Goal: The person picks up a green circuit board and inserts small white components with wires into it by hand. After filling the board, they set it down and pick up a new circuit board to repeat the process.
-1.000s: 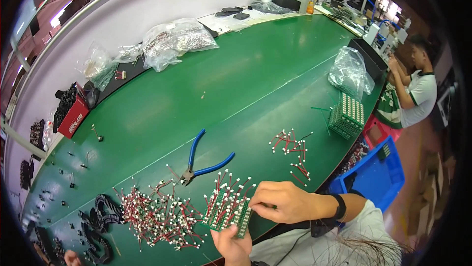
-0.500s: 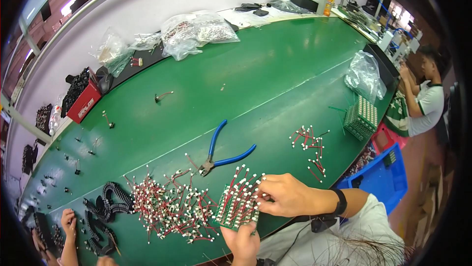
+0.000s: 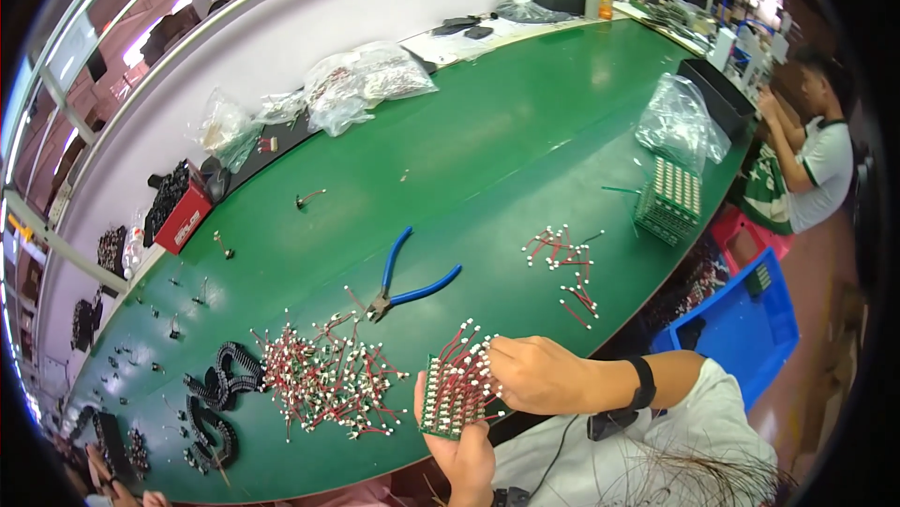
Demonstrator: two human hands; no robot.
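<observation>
My left hand (image 3: 463,462) grips a green circuit board panel (image 3: 437,404) by its near edge and left side, tilted up above the table's front edge. Rows of white connectors and red wire leads (image 3: 464,371) stand out of its face. At the panel's upper right, my right hand (image 3: 536,374) is closed in a pinch among the leads; its fingertips hide what they hold. Left of the panel lies a loose heap of red wire leads with white ends (image 3: 328,378). Blue-handled cutting pliers (image 3: 412,295) rest open beyond the heap.
Scattered red leads (image 3: 562,249) and stacked green panels (image 3: 670,202) lie to the right, beside a plastic bag (image 3: 677,123). A blue bin (image 3: 741,320) stands below the table edge. Black connector strips (image 3: 223,380) lie left. Another person's hand (image 3: 98,469) is lower left; a co-worker (image 3: 811,146) sits right.
The whole view has shifted and turned slightly. The panel stands a little steeper in my left hand, and my right hand stays at its upper right. The other person's hand at lower left has drawn back.
</observation>
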